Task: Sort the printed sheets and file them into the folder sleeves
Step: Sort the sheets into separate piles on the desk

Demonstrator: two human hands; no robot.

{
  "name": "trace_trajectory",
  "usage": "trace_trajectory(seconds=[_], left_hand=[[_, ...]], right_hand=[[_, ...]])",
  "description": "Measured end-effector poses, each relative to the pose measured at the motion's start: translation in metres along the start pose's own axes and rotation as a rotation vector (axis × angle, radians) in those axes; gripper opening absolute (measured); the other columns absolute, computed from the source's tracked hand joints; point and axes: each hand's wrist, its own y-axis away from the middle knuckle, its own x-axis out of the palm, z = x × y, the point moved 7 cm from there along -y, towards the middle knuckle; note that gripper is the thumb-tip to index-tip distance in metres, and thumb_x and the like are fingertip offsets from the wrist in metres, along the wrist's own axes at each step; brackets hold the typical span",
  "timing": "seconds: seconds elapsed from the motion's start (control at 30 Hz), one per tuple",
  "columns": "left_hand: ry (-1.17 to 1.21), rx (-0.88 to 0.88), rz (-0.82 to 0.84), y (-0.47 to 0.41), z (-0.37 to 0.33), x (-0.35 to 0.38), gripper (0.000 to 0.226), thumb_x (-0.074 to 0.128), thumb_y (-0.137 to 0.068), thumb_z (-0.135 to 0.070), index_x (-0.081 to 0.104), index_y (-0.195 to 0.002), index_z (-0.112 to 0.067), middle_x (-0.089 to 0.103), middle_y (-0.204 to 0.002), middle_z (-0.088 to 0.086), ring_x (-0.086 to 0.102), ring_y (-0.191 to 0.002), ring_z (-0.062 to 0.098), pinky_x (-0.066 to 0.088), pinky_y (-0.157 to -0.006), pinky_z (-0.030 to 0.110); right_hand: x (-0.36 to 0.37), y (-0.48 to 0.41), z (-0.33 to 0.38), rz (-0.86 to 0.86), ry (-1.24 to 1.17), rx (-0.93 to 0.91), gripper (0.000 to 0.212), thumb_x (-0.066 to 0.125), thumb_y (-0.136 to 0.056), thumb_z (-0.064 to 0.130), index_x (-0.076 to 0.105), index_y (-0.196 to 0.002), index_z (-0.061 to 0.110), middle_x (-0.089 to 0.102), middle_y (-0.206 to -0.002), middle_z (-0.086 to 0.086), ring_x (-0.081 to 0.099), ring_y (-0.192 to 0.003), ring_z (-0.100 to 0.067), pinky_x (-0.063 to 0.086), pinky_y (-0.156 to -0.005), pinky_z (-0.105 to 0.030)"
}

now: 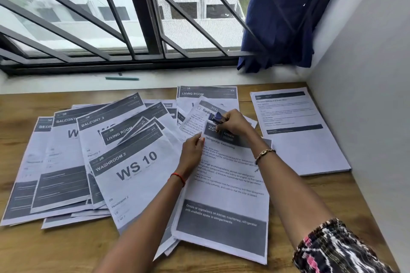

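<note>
Printed sheets lie fanned over the wooden table [66, 248]. A "Washroom 2 / WS 10" sheet [131, 182] is on top at centre left. In front of me lies a stack headed "Refrigerator Restocking" [228, 201]. My left hand [192, 150] pinches the stack's upper left edge. My right hand [235, 123] is closed on a small dark blue clip or stapler [216, 117] at the stack's top corner. Behind it sit a "Bedside" sheet [197, 117] and a "Living Room" sheet [208, 93]. No folder is in view.
A separate neat stack of text pages [301, 135] lies at the right, close to the white wall [366, 117]. A teal pen [122, 78] rests on the window sill. Barred window behind, blue curtain [286, 13] at the upper right.
</note>
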Motion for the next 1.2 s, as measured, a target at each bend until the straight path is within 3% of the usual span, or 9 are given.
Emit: trace_trajectory(seconds=[0.1,0.27,0.4,0.57,0.63,0.73,0.83,0.93,1.2], left_hand=[[0.030,-0.031,-0.028,-0.006,-0.002,-0.003,0.025,0.046,-0.096,-0.011,0.070,-0.100,-0.005,0.071,-0.095,0.013,0.067,-0.088,0.030,0.053,-0.081,0.051],[0.049,-0.067,-0.032,-0.011,-0.003,-0.002,0.025,0.048,-0.095,-0.010,0.071,-0.097,-0.003,0.071,-0.092,0.013,0.068,-0.085,0.030,0.055,-0.078,0.049],[0.089,-0.082,-0.043,-0.010,-0.004,-0.002,0.024,0.048,-0.095,-0.011,0.070,-0.099,-0.004,0.071,-0.094,0.012,0.069,-0.084,0.027,0.057,-0.079,0.045],[0.110,-0.077,-0.054,-0.009,-0.008,-0.002,0.022,0.049,-0.096,-0.011,0.070,-0.098,-0.004,0.071,-0.096,0.014,0.068,-0.085,0.028,0.057,-0.077,0.040],[0.095,-0.063,-0.061,-0.009,-0.008,-0.002,0.022,0.050,-0.095,-0.011,0.071,-0.097,-0.005,0.071,-0.093,0.012,0.068,-0.084,0.027,0.057,-0.078,0.041],[0.075,-0.042,-0.070,-0.010,-0.010,-0.003,0.021,0.051,-0.094,-0.011,0.072,-0.095,-0.007,0.071,-0.088,0.006,0.068,-0.084,0.026,0.057,-0.078,0.042],[0.084,-0.028,-0.068,-0.008,-0.013,-0.004,0.020,0.052,-0.094,-0.010,0.072,-0.094,-0.008,0.070,-0.088,0.005,0.068,-0.083,0.024,0.057,-0.078,0.041],[0.106,0.001,-0.075,-0.007,-0.014,-0.004,0.020,0.052,-0.093,-0.009,0.072,-0.096,-0.009,0.070,-0.089,0.005,0.068,-0.085,0.025,0.056,-0.079,0.042],[0.089,0.024,-0.072,-0.007,-0.013,-0.003,0.020,0.051,-0.095,-0.011,0.071,-0.097,-0.009,0.069,-0.091,0.003,0.067,-0.084,0.023,0.057,-0.077,0.037]], right_hand=[[-0.001,-0.002,0.000,0.005,-0.003,-0.023,0.025,0.075,-0.072,0.001,0.056,-0.058,0.010,0.047,-0.055,-0.001,0.040,-0.051,-0.010,0.030,-0.051,-0.025],[-0.011,-0.007,0.003,0.010,-0.048,-0.072,0.014,0.079,-0.068,0.003,0.068,-0.076,0.002,0.055,-0.065,-0.004,0.046,-0.063,-0.013,0.034,-0.060,-0.027],[-0.024,-0.013,0.007,0.024,0.129,-0.032,0.040,0.082,-0.068,0.011,0.071,-0.105,0.015,0.068,-0.094,-0.004,0.056,-0.089,-0.018,0.036,-0.085,-0.035],[-0.022,-0.013,0.022,0.248,0.189,-0.060,0.057,0.053,-0.073,-0.020,0.060,-0.123,0.007,0.065,-0.115,-0.005,0.061,-0.101,-0.015,0.050,-0.090,-0.027],[-0.020,-0.011,0.027,0.285,0.304,-0.069,0.059,0.048,-0.074,-0.018,0.060,-0.124,0.010,0.066,-0.116,-0.002,0.060,-0.105,-0.015,0.050,-0.085,-0.021],[-0.015,-0.008,0.037,0.291,0.429,-0.094,0.051,0.052,-0.079,-0.011,0.062,-0.124,0.010,0.057,-0.089,0.015,0.056,-0.099,-0.013,0.042,-0.065,-0.010],[-0.012,-0.013,0.043,0.233,0.503,-0.136,0.044,0.056,-0.081,-0.005,0.064,-0.120,0.013,0.054,-0.086,0.014,0.055,-0.108,-0.015,0.040,-0.090,-0.029],[-0.014,-0.019,0.047,0.115,0.590,-0.155,0.042,0.057,-0.083,-0.001,0.065,-0.118,0.019,0.063,-0.114,0.003,0.047,-0.123,-0.019,0.011,-0.113,-0.056],[-0.010,-0.018,0.050,0.181,0.640,-0.168,0.039,0.064,-0.079,0.002,0.067,-0.115,0.018,0.067,-0.117,-0.001,0.048,-0.119,-0.018,0.014,-0.110,-0.049]])
